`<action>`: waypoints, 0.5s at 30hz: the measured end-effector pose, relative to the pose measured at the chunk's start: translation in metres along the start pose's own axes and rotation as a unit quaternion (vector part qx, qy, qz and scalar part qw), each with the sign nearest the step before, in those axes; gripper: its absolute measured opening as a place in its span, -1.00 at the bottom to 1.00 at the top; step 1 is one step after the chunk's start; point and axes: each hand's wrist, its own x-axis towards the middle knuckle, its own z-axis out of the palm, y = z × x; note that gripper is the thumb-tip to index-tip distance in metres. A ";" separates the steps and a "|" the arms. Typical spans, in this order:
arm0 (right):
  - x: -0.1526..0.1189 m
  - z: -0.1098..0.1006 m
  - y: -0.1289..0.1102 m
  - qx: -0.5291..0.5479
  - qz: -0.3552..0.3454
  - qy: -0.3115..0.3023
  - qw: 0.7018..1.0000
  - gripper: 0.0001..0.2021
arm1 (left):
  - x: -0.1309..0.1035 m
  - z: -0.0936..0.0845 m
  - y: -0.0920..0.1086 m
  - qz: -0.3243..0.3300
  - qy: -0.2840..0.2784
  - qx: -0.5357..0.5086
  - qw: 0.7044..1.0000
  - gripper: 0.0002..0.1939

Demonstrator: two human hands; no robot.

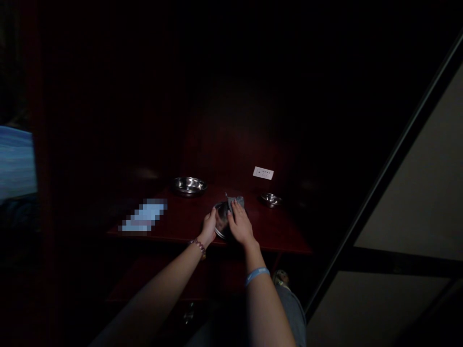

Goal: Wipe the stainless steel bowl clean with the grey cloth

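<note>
Near the front edge of a dark red shelf (181, 224), my left hand (209, 226) grips the left side of a shiny metal bowl (222, 219). My right hand (240, 224) lies over the bowl's right side and presses a grey cloth (236, 201) against it with its fingers. Much of the bowl is hidden under my right hand and the cloth. Whether it faces up or down I cannot tell. A wider steel bowl (189, 187) stands farther back on the left, and a small steel bowl (271, 200) is back on the right.
A blurred-out pale blue flat object (143, 217) lies at the shelf's left front. A white socket plate (263, 173) is on the back wall. Below is a lower shelf (155, 279). A slanted dark frame edge (388, 168) runs along the right. The surroundings are very dark.
</note>
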 end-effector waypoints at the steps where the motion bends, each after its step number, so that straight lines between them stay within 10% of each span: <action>1: 0.000 -0.001 -0.001 -0.002 -0.007 -0.001 1.000 -0.43 | -0.001 0.001 0.000 -0.003 0.004 0.004 1.000 -0.79; 15: 0.011 -0.010 -0.018 -0.088 -0.119 0.010 0.989 -0.63 | -0.013 0.005 0.003 -0.023 -0.042 0.052 0.998 -0.78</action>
